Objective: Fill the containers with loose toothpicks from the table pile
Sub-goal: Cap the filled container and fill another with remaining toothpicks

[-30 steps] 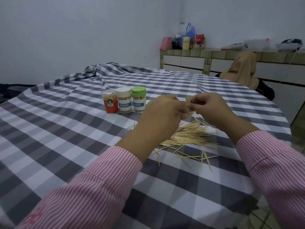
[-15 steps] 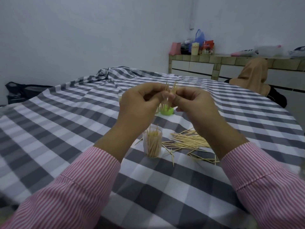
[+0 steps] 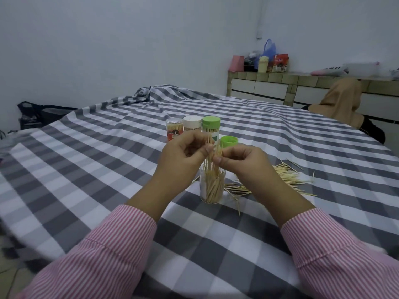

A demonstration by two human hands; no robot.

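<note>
An open clear container [image 3: 211,187], partly filled with toothpicks, stands upright on the checked cloth in front of me. My left hand [image 3: 183,156] and my right hand [image 3: 239,161] pinch a small upright bunch of toothpicks [image 3: 212,155] together right above its mouth; the lower tips reach into it. The loose toothpick pile [image 3: 282,175] lies to the right, partly hidden by my right wrist. A loose green lid [image 3: 228,141] sits just behind my hands.
Behind stand three closed containers: a red one [image 3: 173,129], a white-lidded one [image 3: 191,124] and a green-lidded one [image 3: 211,126]. A person in a tan head covering [image 3: 343,102] sits at the far right. A tiled counter [image 3: 280,83] holds bags.
The bunch of toothpicks in both hands has come down from above the table into the mouth of the clear container. The camera has tilted, so the three closed containers show again.
</note>
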